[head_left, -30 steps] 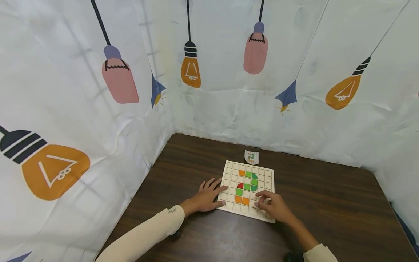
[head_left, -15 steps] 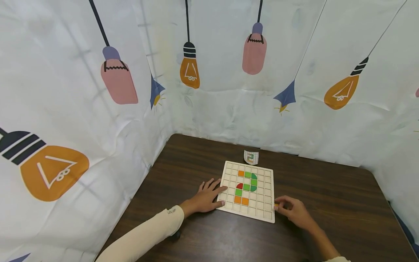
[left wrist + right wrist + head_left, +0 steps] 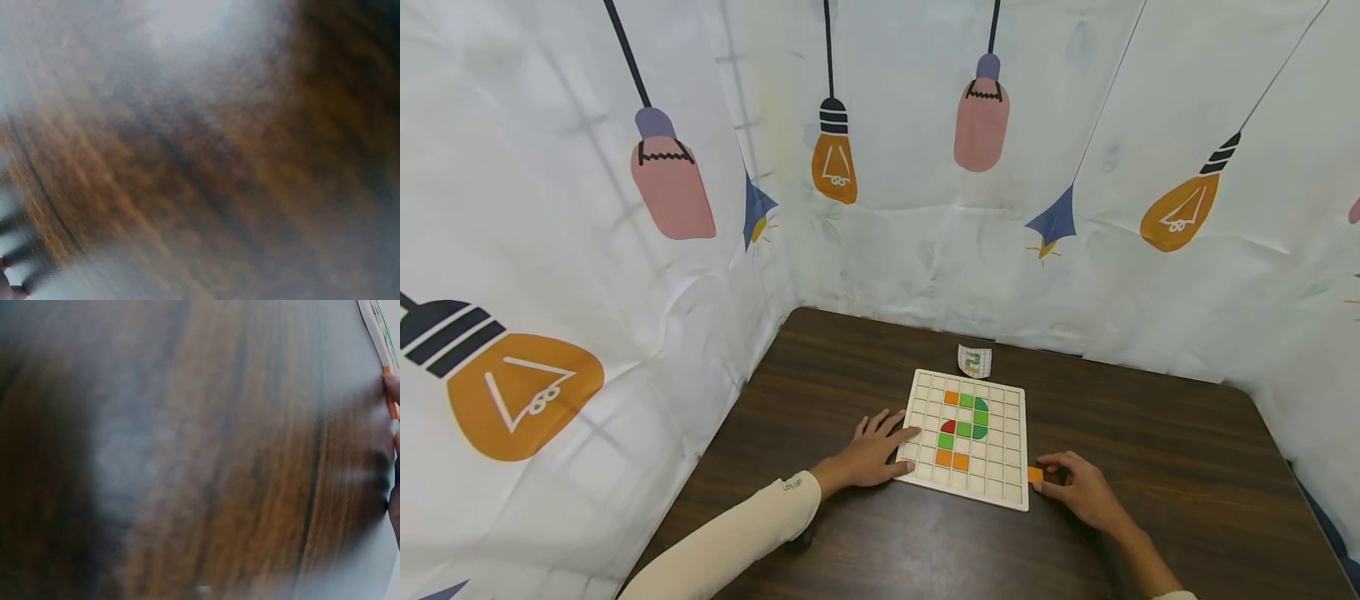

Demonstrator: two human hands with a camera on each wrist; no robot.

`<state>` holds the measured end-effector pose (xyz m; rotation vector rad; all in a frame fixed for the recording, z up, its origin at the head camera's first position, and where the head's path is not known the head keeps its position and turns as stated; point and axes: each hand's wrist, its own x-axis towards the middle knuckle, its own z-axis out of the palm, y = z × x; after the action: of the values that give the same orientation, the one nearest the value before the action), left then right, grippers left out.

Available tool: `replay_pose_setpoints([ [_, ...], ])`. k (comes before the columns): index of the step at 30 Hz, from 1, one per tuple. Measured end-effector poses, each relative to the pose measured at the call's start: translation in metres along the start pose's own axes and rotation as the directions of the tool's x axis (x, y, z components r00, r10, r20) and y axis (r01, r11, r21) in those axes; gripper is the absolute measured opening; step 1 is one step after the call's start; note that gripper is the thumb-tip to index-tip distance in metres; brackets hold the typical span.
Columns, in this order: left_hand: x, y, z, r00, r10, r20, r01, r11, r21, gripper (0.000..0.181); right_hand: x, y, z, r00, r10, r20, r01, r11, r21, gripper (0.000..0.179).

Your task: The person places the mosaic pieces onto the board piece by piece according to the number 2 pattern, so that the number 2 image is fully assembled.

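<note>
A pale square grid board (image 3: 1004, 450) lies on the dark table, bearing orange, green and red tiles in several of its cells. Two of its tiles are an orange square (image 3: 961, 462) and a red rounded piece (image 3: 948, 427). The left hand (image 3: 868, 451) rests with spread fingers at the board's left edge. Beside the right edge, the right hand (image 3: 1084, 492) pinches a loose orange square tile (image 3: 1035, 474) between thumb and fingers. That orange tile (image 3: 390, 394) shows edge-on in the right wrist view, against a fingertip (image 3: 394, 386). Only fingertips (image 3: 17, 291) show in the left wrist view.
A small paper card (image 3: 974, 362) printed with a coloured grid pattern lies just behind the board. The brown wood-grain table (image 3: 1157, 450) meets a white sheet (image 3: 895, 258) printed with lamps along its back and left sides.
The right hand has moved from above the board to the table at its right edge. More of the orange tile shows at its fingertips. The left hand has stayed put.
</note>
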<state>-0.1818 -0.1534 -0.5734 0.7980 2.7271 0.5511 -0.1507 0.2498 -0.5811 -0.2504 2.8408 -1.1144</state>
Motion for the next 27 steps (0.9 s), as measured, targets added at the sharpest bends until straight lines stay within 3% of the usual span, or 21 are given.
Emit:
replay_pose_setpoints([
  [7, 0.0001, -0.0004, 0.0006, 1.0, 0.006, -0.001, -0.006, 1.0, -0.002, 0.063, 0.0011, -0.0002, -0.0007, 0.999, -0.027, 0.046, 0.029, 0.999, -0.037, 0.037],
  [15, 0.0, -0.0014, 0.001, 1.0, 0.023, -0.016, -0.023, 1.0, -0.019, 0.062, 0.0013, -0.0048, -0.0007, 0.997, -0.066, 0.034, 0.067, 0.997, -0.042, 0.029],
  [21, -0.0008, -0.0007, 0.0005, 1.0, 0.022, -0.014, -0.022, 1.0, -0.009, 0.063, 0.002, -0.0082, -0.0007, 0.999, -0.03, 0.044, 0.033, 0.997, -0.071, 0.024],
  [27, -0.0019, 0.0008, -0.001, 1.0, 0.018, -0.014, -0.018, 1.0, -0.017, 0.063, 0.0021, -0.0094, -0.0006, 0.997, -0.045, 0.057, 0.049, 0.996, -0.075, 0.024],
])
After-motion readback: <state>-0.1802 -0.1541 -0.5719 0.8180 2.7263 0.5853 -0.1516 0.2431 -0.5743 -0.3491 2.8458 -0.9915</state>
